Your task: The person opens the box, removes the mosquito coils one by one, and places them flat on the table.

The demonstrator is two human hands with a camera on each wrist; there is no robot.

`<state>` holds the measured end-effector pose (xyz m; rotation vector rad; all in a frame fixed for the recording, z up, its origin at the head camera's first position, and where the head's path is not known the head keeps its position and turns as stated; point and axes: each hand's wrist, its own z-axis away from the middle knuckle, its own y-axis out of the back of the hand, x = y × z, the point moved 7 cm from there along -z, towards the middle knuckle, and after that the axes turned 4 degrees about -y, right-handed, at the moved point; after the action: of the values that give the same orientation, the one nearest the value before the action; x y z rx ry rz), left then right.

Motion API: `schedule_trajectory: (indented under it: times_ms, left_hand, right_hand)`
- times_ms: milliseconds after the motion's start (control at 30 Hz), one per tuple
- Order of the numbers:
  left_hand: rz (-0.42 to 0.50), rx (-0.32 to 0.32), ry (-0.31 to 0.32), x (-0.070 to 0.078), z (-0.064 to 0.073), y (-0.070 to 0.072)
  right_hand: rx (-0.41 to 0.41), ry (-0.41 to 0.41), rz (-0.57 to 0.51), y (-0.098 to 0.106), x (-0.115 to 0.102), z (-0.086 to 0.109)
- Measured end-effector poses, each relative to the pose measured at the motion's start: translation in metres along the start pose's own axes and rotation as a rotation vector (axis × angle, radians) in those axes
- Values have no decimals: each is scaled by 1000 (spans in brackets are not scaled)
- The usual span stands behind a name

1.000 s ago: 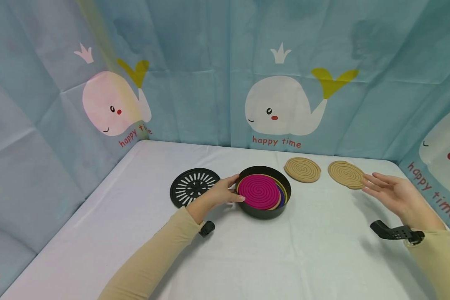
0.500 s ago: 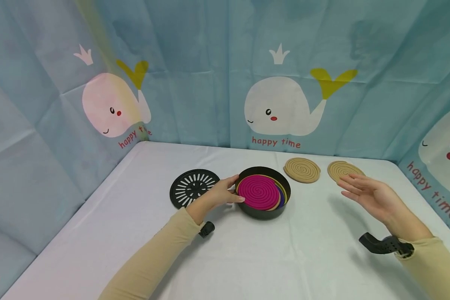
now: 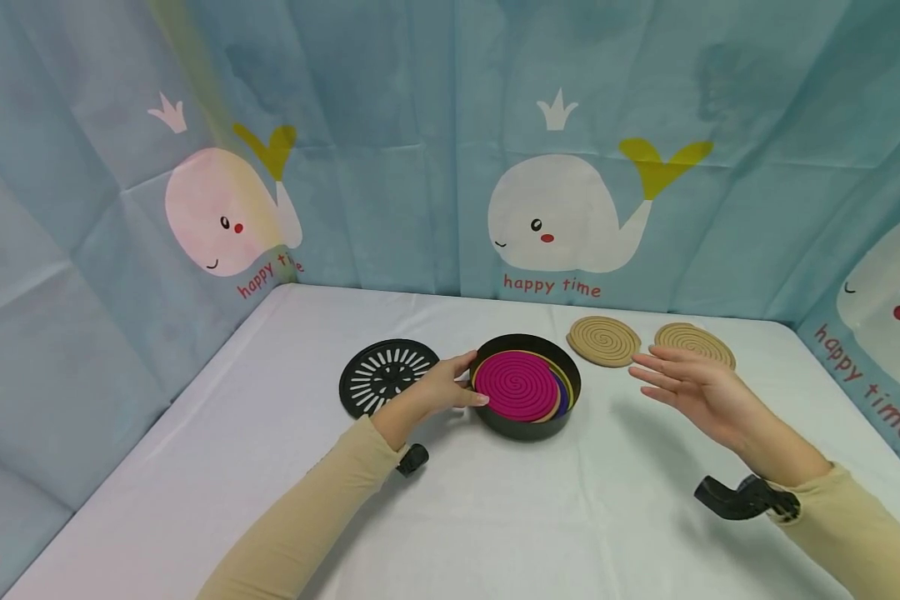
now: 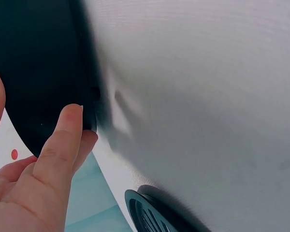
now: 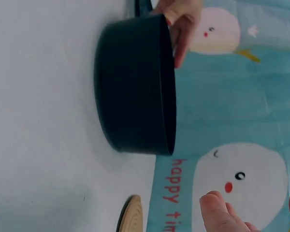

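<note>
Left grip (image 3: 438, 389) seemingly clasps pan (image 3: 525, 430); right grip (image 3: 701, 393) relaxed, empty, above white tablecloth (image 3: 510, 517); blue curtain (image 3: 390, 200) behind.

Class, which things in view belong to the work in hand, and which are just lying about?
Seemingly in the job:
black pan, held by the left hand
magenta spiral disc, inside it
two tan spiral discs, near the open right hand

Probably just lying about:
slotted black disc, untouched
whale-print curtain, only backdrop
</note>
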<state>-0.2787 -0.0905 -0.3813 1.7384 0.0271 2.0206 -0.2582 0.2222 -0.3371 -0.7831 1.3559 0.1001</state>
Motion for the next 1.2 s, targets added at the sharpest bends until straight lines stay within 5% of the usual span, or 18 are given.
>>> schedule_trajectory:
  times_ms: [667,1200]
  left_hand:
    - [-3,4,-4,0,0,0]
    - [-22,8,4,1,-1,0]
  right_hand:
    - [54,-116,331,-39,25,-33]
    - [54,-233,226,-53,44,-71]
